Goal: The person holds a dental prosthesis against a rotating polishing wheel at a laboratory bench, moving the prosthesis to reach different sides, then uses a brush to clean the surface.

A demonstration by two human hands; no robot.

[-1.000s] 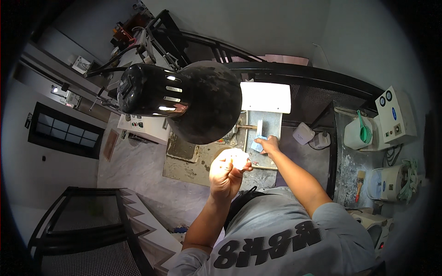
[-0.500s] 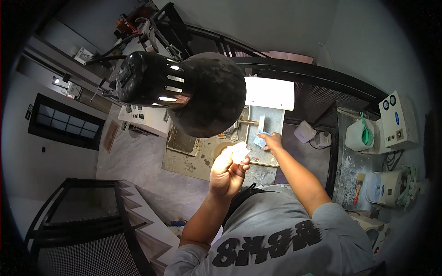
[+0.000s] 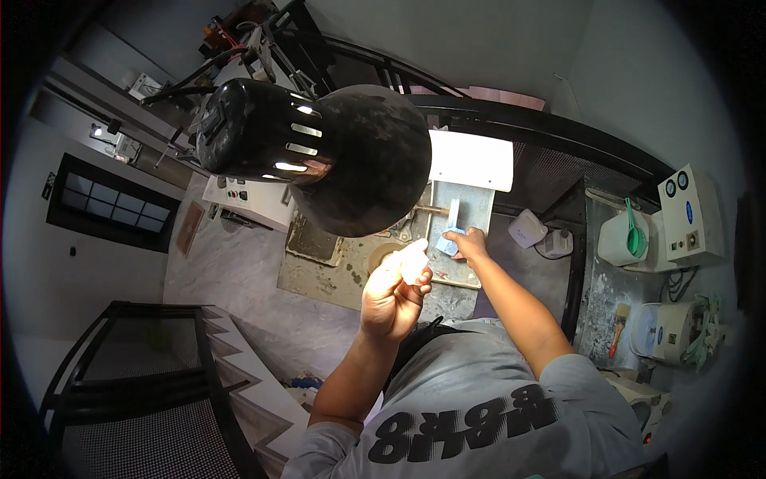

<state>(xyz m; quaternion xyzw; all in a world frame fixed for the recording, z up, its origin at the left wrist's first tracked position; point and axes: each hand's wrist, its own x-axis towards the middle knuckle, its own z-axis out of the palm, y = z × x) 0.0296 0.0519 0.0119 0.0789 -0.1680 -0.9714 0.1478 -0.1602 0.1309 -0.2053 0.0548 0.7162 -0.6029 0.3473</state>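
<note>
My left hand [image 3: 391, 295] is raised in front of me, its fingers closed on a small white lump [image 3: 414, 261] lit by the lamp. My right hand [image 3: 472, 243] reaches forward onto a grey slab [image 3: 479, 209] on the workbench. Its fingers grip a small blue tool [image 3: 448, 240] that rests on the slab. A pale strip [image 3: 454, 212] lies on the slab just beyond the blue tool.
A big black lamp shade [image 3: 335, 156] hangs close over the bench at the left. A stained metal tray [image 3: 327, 267] lies under it. To the right stand a white bucket with a green scoop [image 3: 625, 235], a white control box [image 3: 690, 215] and a brush [image 3: 618, 327].
The left hand holds the white lump a little lower and more to the right. The right hand stays on the blue tool. The view has shifted slightly.
</note>
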